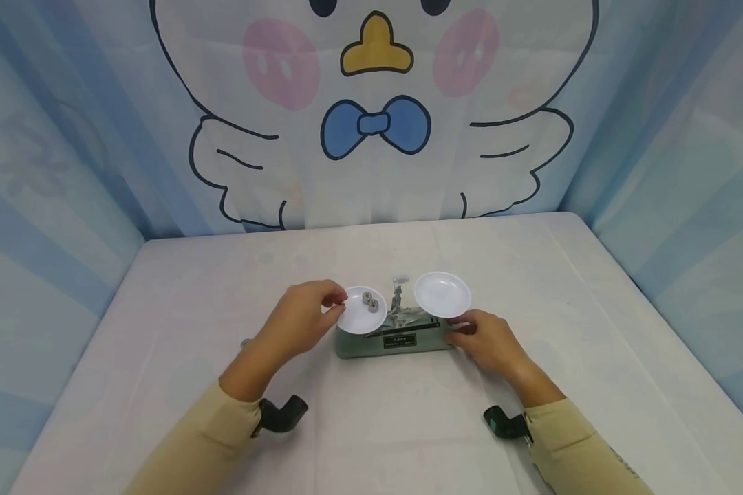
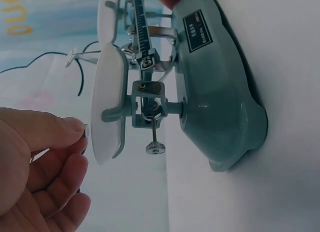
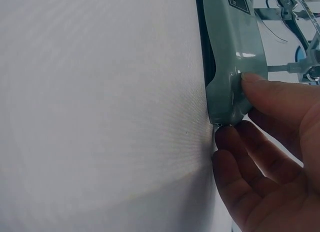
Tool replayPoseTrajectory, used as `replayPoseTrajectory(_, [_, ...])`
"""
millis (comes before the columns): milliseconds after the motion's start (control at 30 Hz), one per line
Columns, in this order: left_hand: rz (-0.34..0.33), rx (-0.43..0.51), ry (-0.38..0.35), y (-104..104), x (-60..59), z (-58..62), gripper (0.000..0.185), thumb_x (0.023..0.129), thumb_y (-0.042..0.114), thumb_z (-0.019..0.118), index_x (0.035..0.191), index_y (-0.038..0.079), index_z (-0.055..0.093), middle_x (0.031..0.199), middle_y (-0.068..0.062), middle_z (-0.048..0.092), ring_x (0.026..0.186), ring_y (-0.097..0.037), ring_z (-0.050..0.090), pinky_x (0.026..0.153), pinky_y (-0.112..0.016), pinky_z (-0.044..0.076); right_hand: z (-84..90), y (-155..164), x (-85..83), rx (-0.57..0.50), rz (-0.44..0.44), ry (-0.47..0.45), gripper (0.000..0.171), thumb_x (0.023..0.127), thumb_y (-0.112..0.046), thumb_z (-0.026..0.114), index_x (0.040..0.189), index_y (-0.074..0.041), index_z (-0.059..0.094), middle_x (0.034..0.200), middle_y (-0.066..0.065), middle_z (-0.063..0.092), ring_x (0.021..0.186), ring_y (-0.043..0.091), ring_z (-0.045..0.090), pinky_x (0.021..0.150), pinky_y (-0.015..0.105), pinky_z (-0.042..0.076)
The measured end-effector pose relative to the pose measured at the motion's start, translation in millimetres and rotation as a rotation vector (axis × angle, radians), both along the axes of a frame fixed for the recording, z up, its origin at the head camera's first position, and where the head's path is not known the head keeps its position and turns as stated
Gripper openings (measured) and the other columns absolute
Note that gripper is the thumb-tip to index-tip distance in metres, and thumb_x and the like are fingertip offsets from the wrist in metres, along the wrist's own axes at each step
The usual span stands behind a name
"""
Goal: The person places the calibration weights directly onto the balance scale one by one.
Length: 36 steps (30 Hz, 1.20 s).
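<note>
A balance scale with a grey-green base (image 1: 396, 342) (image 2: 215, 91) (image 3: 230, 51) stands mid-table. Its left white pan (image 1: 360, 320) (image 2: 107, 101) sits lower and carries two small metal weights (image 1: 370, 301). The right pan (image 1: 442, 294) is bare and higher. My left hand (image 1: 309, 320) (image 2: 40, 162) hovers at the left pan's rim with thumb and forefinger pinched together; whether they hold anything is hidden. My right hand (image 1: 486, 340) (image 3: 270, 157) grips the base's right end, thumb on top and fingers at its lower edge.
The scale stands on a white cloth-covered table (image 1: 408, 426). Blue curtains with a cartoon bird (image 1: 374, 103) close off the back and sides. A tiny dark object (image 1: 244, 342) lies beside my left wrist.
</note>
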<state>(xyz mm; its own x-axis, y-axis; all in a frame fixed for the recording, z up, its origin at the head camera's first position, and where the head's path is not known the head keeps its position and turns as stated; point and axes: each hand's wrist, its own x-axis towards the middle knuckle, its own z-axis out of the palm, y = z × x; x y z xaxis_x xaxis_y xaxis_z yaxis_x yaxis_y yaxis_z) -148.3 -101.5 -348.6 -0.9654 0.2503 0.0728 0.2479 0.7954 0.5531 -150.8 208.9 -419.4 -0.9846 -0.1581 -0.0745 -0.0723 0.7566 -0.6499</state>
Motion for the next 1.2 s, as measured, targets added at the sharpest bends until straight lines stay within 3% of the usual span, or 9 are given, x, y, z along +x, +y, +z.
replayPoseTrajectory(300, [-0.008,-0.056,-0.021,14.0,-10.3,-5.4,0.014,0.094,0.012,0.072,0.107,0.009,0.073,0.105,-0.006,0.07,0.096,-0.022,0.06,0.086,-0.036,0.055,-0.2,0.6,1.2,-0.012,0.003,0.005,0.04,0.09,-0.016,0.074,0.123,0.004,0.064,0.116,0.019,0.069,0.107,0.036,0.065,0.082,0.049,0.056])
replayPoseTrajectory(533, [-0.017,-0.131,0.059,18.5,-12.9,-8.1,0.01,0.092,0.015,0.074,0.102,0.014,0.076,0.097,0.002,0.073,0.098,-0.022,0.057,0.088,-0.044,0.041,0.4,1.3,1.5,-0.012,0.015,0.024,0.04,0.09,-0.016,0.075,0.123,0.004,0.065,0.116,0.019,0.069,0.109,0.037,0.065,0.083,0.05,0.055])
replayPoseTrajectory(1200, [0.009,-0.13,0.081,24.6,-15.5,-8.8,0.011,0.09,0.018,0.076,0.101,0.014,0.076,0.096,0.003,0.073,0.098,-0.022,0.056,0.094,-0.05,0.035,0.0,1.1,0.8,-0.016,0.005,0.01,0.04,0.089,-0.015,0.075,0.123,0.004,0.064,0.116,0.02,0.069,0.108,0.037,0.065,0.08,0.047,0.057])
